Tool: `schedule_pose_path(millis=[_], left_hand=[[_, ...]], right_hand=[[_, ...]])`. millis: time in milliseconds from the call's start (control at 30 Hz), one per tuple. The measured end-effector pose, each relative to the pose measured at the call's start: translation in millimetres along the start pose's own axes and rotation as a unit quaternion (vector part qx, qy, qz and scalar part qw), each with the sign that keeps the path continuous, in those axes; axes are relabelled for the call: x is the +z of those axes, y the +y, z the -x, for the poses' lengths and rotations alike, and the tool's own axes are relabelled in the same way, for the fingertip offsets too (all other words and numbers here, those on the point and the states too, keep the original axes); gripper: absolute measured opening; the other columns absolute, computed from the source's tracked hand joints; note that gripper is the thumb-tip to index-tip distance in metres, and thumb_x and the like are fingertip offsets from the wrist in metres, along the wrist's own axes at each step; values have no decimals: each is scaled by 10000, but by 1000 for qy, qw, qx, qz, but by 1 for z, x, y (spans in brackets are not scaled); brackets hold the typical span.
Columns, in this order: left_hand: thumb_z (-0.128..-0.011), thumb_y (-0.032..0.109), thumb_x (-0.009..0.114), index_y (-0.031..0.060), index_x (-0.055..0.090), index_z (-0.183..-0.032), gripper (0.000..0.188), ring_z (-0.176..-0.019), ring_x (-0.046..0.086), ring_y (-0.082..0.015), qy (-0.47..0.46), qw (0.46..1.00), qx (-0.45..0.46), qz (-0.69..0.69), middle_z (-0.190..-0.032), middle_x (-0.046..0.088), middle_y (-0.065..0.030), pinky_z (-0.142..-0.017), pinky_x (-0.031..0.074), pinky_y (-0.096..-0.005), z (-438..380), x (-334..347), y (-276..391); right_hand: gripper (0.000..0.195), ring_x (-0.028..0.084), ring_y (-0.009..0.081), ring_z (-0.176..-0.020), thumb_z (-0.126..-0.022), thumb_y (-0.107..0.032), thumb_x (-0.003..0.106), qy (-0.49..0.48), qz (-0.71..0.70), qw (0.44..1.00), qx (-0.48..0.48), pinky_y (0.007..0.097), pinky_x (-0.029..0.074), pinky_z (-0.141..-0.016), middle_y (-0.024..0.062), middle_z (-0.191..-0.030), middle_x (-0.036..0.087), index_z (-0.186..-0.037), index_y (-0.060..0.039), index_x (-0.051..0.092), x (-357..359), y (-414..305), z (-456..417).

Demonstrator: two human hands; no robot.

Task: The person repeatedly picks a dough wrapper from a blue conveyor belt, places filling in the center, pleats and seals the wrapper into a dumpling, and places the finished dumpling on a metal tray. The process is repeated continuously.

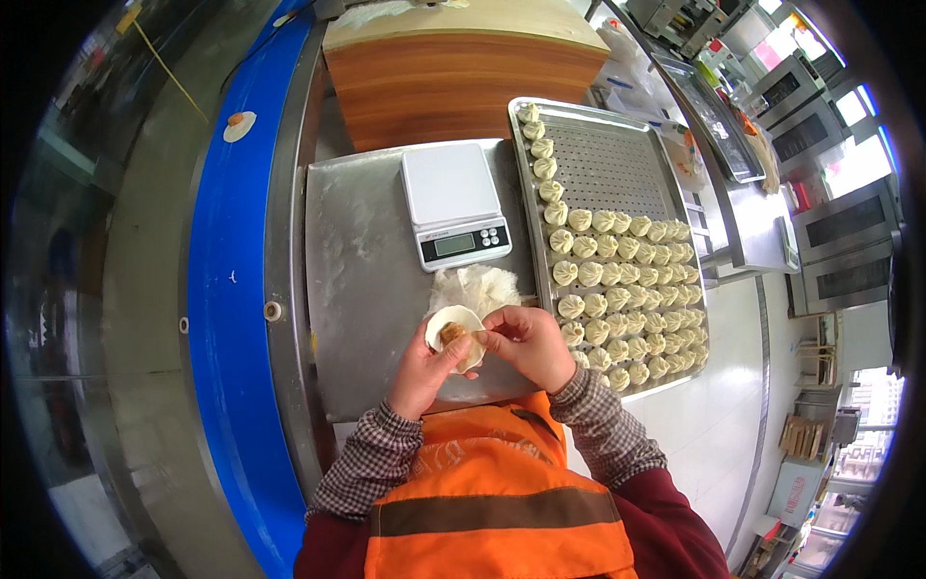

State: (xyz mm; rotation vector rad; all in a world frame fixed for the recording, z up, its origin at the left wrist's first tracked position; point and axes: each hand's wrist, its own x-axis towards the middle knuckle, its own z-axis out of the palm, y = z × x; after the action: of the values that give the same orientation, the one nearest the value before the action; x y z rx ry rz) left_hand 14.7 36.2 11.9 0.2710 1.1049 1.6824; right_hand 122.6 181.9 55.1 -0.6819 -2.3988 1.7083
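Observation:
A round white dough wrapper [437, 329] rests in my left hand [425, 370], cupped around a lump of tan filling [453, 333]. My left thumb presses on the filling's lower side. At the wrapper's right edge, my right hand [534, 347] pinches the dough between thumb and forefinger. Both hands are above the front of the steel table [354, 289]. To the right of them, a perforated metal tray [615, 166] bears many rows of pleated dumplings [606, 247], with one column reaching up its left side.
A digital scale [452, 188] stands on the table beyond my hands, with a crumpled white cloth or paper [474, 287] before it. On the left runs a blue conveyor belt [235, 239] carrying another filled wrapper [239, 127]. A wood-panelled block [456, 79] stands behind the table.

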Motion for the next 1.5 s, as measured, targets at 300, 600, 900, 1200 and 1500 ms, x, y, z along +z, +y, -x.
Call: schedule_pose_path(millis=[300, 600, 900, 1200, 1500], left_hand=[[-910, 134, 574, -7, 501, -1199, 330, -740, 628, -117, -38, 994, 13, -97, -958, 617, -64, -534, 531, -236, 5, -15, 5], [-894, 158, 569, 4, 529, -1169, 317, -577, 573, -82, -55, 974, -50, -215, -853, 624, -49, -456, 465, -213, 5, -20, 15], [-906, 174, 540, 43, 547, -1167, 292, -495, 498, -58, -126, 939, -116, -299, -754, 583, -8, -418, 404, -194, -2, -23, 28], [-905, 179, 554, 33, 556, -1138, 275, -537, 431, -41, -93, 981, -117, -123, -734, 539, 14, -444, 347, -180, 2, -29, 29], [-879, 176, 586, 25, 500, -1234, 395, -551, 418, -33, -141, 970, -132, -149, -747, 537, 14, -455, 346, -180, -3, -32, 33]], right_hand=[[111, 584, 107, -656, -819, -29, 645, 39, -204, 978, 31, 247, 477, -605, 61, -772, 635, -919, 13, 623, 23, 9, 0], [112, 555, 129, -615, -811, -27, 645, 42, -37, 997, -51, 260, 467, -590, 66, -739, 614, -911, 14, 614, 28, 14, 1], [118, 559, 230, -613, -786, -27, 645, -1, 134, 979, -153, 314, 460, -569, 108, -758, 591, -898, -4, 616, 23, -4, 0], [136, 571, 256, -624, -780, -46, 663, 36, 194, 954, -224, 320, 471, -584, 122, -776, 608, -900, -6, 611, 20, -2, 1], [111, 577, 163, -620, -802, -48, 673, 21, 133, 987, -89, 261, 463, -578, 84, -726, 614, -874, 14, 616, 23, 1, 4]])
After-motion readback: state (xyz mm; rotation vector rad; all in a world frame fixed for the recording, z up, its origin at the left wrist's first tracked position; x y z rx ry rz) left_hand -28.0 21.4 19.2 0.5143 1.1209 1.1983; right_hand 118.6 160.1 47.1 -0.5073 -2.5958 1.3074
